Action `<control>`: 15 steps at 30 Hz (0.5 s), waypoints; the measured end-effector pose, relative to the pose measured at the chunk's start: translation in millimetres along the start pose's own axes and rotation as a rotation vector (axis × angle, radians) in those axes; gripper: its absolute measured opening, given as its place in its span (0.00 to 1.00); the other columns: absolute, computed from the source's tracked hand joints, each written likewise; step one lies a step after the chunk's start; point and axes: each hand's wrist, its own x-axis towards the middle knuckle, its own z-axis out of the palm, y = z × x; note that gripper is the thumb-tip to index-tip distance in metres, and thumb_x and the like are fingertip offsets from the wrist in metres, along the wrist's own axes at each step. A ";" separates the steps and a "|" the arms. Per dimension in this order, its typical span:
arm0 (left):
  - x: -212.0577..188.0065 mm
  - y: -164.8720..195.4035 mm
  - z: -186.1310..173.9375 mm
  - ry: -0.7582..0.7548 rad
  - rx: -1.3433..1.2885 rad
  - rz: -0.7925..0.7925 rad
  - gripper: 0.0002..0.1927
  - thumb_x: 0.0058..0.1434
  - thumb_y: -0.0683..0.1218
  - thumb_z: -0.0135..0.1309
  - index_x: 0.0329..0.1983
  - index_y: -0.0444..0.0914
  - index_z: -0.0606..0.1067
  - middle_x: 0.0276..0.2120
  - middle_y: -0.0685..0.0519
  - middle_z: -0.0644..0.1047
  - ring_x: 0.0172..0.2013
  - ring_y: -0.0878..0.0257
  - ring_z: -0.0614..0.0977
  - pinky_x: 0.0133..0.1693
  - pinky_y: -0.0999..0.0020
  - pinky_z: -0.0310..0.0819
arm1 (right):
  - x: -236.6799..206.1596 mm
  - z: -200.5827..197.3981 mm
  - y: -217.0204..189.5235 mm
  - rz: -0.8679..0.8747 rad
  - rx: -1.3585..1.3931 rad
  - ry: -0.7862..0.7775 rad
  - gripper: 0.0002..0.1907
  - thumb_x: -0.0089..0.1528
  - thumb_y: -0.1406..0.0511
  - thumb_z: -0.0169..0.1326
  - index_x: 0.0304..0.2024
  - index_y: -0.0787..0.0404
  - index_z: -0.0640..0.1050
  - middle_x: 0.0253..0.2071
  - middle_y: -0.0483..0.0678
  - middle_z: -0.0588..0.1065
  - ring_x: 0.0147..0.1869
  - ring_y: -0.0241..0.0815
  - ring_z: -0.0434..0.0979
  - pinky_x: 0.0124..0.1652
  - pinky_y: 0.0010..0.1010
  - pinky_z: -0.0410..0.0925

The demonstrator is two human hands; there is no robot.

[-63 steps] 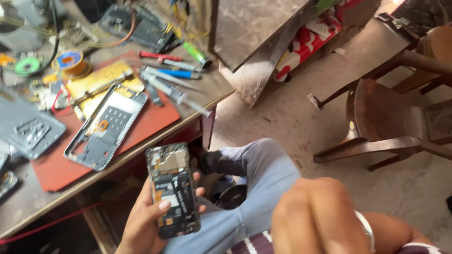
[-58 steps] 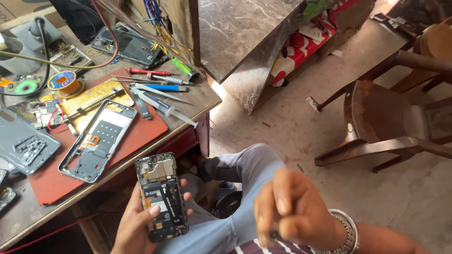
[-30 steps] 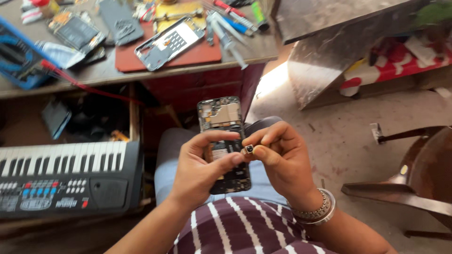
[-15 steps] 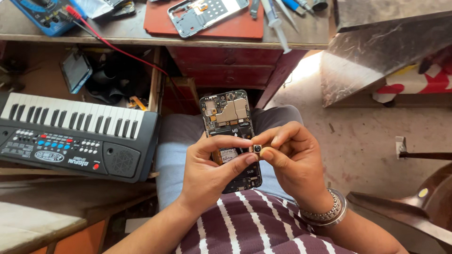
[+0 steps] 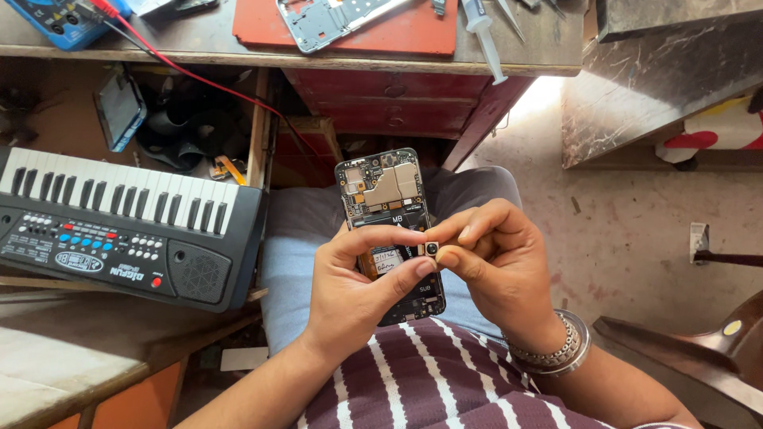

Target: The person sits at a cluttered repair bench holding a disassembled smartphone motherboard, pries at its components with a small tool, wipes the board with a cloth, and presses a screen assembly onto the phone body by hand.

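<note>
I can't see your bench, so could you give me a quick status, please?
Left hand holds opened phone. Right hand pinches small camera module. Nothing between them.

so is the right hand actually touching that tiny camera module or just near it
Touching. The head view shows the right hand pinching the small camera module between thumb and forefinger, with the left hand fingertips pressed against it too, above the opened phone.

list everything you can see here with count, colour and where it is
opened phone: one, black, on the lap
camera module: one, black, between both hands' fingertips
keyboard: one, black with white keys, left
red mat: one, on the desk, top
phone frame: one, silver, on the mat
multimeter: one, blue, desk top left
red lead: one, hanging off the desk
left hand: supports phone, pinches module
right hand: pinches module, bangles on wrist
</note>
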 end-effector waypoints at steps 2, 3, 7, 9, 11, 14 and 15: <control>3.5 -4.3 1.3 0.016 -0.012 -0.030 0.12 0.59 0.39 0.68 0.45 0.34 0.82 0.46 0.51 0.79 0.47 0.66 0.81 0.49 0.72 0.77 | 1.5 -2.6 2.6 0.000 0.000 0.017 0.12 0.65 0.78 0.59 0.44 0.63 0.71 0.50 0.59 0.78 0.52 0.40 0.80 0.53 0.28 0.74; 6.1 -5.9 1.9 0.022 -0.019 -0.038 0.11 0.58 0.38 0.68 0.44 0.34 0.82 0.46 0.51 0.79 0.46 0.66 0.81 0.48 0.72 0.78 | 2.8 -3.2 4.0 -0.006 0.002 0.023 0.12 0.64 0.78 0.60 0.44 0.64 0.71 0.49 0.58 0.77 0.51 0.39 0.80 0.52 0.27 0.74; 13.9 -7.8 2.5 0.009 -0.082 -0.114 0.12 0.57 0.38 0.66 0.45 0.33 0.81 0.45 0.51 0.79 0.45 0.66 0.82 0.46 0.72 0.80 | 9.0 -6.2 3.2 0.033 0.043 0.026 0.12 0.63 0.78 0.60 0.43 0.64 0.71 0.47 0.58 0.77 0.48 0.39 0.80 0.48 0.27 0.74; 14.4 -8.0 2.2 0.016 -0.114 -0.134 0.13 0.56 0.38 0.66 0.46 0.33 0.81 0.46 0.53 0.78 0.45 0.66 0.83 0.46 0.71 0.81 | 11.2 -6.3 2.2 0.036 0.039 0.026 0.12 0.64 0.78 0.60 0.43 0.64 0.71 0.47 0.58 0.77 0.47 0.38 0.80 0.46 0.26 0.74; 15.6 -9.7 0.9 0.023 -0.134 -0.136 0.12 0.57 0.38 0.65 0.45 0.32 0.81 0.46 0.52 0.78 0.44 0.65 0.83 0.46 0.70 0.81 | 13.0 -5.5 2.1 0.037 0.029 0.019 0.11 0.64 0.78 0.60 0.42 0.65 0.71 0.47 0.58 0.78 0.47 0.38 0.80 0.45 0.26 0.75; 14.4 -12.5 -2.2 0.027 -0.180 -0.147 0.12 0.58 0.38 0.65 0.44 0.31 0.81 0.45 0.50 0.79 0.44 0.64 0.83 0.45 0.69 0.81 | 14.8 -3.3 2.9 0.041 0.003 0.010 0.11 0.64 0.78 0.60 0.42 0.65 0.71 0.47 0.59 0.78 0.47 0.39 0.80 0.45 0.26 0.75; 13.5 -13.2 -3.5 0.028 -0.196 -0.151 0.12 0.58 0.38 0.66 0.44 0.31 0.81 0.44 0.49 0.80 0.43 0.64 0.83 0.45 0.69 0.81 | 14.9 -1.9 3.5 0.046 -0.005 0.010 0.11 0.64 0.77 0.60 0.41 0.65 0.71 0.47 0.59 0.78 0.47 0.38 0.80 0.45 0.26 0.74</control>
